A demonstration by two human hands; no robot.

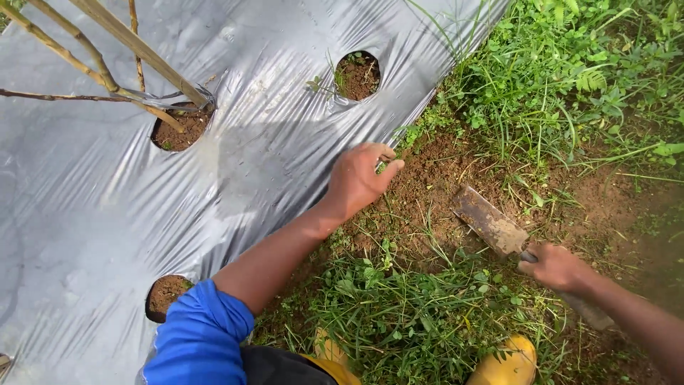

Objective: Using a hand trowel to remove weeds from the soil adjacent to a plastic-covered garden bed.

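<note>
head; left hand [360,178] pinches grass; right hand [556,267] grips flat rusty blade [490,222]

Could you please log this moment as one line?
left hand: pinching weeds beside plastic mulch sheet | right hand: gripping hand hoe, blade on soil

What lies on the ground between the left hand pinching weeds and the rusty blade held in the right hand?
In the head view, only bare brown soil with sparse grass blades separates left hand from rusty flat metal blade.
</note>
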